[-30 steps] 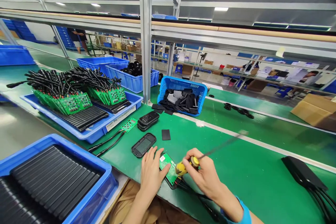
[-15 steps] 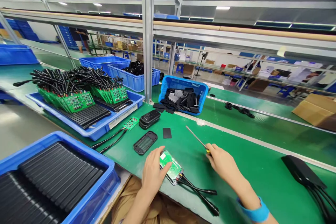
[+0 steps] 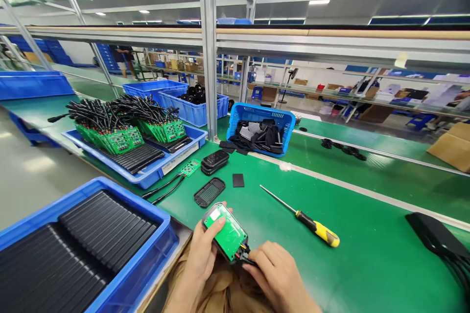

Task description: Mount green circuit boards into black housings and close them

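Note:
My left hand (image 3: 206, 244) is closed around a black case half with a green circuit board (image 3: 225, 232) in it, tilted up at the bench's near edge, thumb on the board. At its lower end, my right hand (image 3: 275, 271) pinches the black cables (image 3: 250, 258) where they leave the board by small coloured wires. A screwdriver (image 3: 299, 214) with a yellow and black handle lies to the right on the green bench. Beyond the board are a ribbed black case half (image 3: 209, 192), a black square pad (image 3: 238, 180) and stacked black cases (image 3: 214, 162).
A blue tray (image 3: 172, 168) of cabled circuit boards stands left, with another circuit board (image 3: 190, 168) beside it. Nearer is a blue bin (image 3: 161, 215) of ribbed black parts. A blue basket (image 3: 290, 122) of black pieces sits behind. A black cabled unit (image 3: 436, 237) lies far right.
The screwdriver has left my right hand and lies on the bench. My right hand has moved left onto the cables. My left hand has picked up the case with its board.

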`<action>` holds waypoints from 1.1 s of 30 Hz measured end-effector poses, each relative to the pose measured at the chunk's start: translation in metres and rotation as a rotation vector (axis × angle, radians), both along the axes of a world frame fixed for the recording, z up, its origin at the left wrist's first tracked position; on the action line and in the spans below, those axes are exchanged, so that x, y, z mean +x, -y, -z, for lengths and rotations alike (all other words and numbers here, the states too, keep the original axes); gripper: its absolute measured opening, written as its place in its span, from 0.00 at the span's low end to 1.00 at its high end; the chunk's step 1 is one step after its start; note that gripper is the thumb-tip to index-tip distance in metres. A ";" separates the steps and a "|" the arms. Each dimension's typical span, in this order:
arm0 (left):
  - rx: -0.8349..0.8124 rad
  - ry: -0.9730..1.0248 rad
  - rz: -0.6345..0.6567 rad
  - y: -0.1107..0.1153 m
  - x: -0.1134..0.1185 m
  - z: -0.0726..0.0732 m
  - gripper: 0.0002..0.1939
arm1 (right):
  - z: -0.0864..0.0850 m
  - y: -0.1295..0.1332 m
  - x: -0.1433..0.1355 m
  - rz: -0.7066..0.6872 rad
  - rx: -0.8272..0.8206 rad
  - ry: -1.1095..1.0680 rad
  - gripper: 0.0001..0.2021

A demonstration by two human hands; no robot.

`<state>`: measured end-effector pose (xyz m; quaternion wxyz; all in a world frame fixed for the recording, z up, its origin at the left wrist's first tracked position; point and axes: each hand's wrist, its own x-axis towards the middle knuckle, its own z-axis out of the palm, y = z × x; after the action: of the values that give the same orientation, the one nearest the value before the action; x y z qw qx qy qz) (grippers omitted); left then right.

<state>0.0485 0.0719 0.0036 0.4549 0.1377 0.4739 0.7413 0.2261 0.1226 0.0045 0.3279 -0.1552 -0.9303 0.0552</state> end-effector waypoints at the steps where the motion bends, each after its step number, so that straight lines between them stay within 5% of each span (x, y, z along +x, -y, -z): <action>1: 0.021 0.063 0.013 0.004 0.002 -0.005 0.27 | 0.004 0.005 -0.005 -0.016 -0.015 -0.049 0.12; 8: 0.414 0.277 0.011 0.020 0.020 -0.020 0.11 | 0.017 0.024 -0.026 -0.077 -0.145 -0.219 0.12; 14: 0.507 0.322 -0.072 0.025 0.022 -0.023 0.09 | 0.013 0.025 -0.027 -0.157 -0.254 -0.220 0.12; 17: 0.550 0.263 -0.092 0.027 0.024 -0.024 0.10 | 0.015 0.028 -0.029 -0.146 -0.523 -0.263 0.14; 22: 0.634 0.212 -0.118 0.029 0.026 -0.031 0.11 | 0.016 0.040 -0.040 -0.101 -1.392 -0.186 0.26; 24: 0.657 0.208 -0.122 0.030 0.027 -0.033 0.11 | 0.013 0.044 -0.043 -0.106 -1.601 -0.165 0.29; 33: 0.677 -0.110 -0.051 0.042 0.027 -0.030 0.16 | 0.009 0.045 -0.049 -0.153 -1.777 -0.096 0.31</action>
<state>0.0758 0.0296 0.0332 0.3382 0.3089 0.2281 0.8592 0.1770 0.0777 -0.0045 0.1208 -0.2871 -0.5371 0.7839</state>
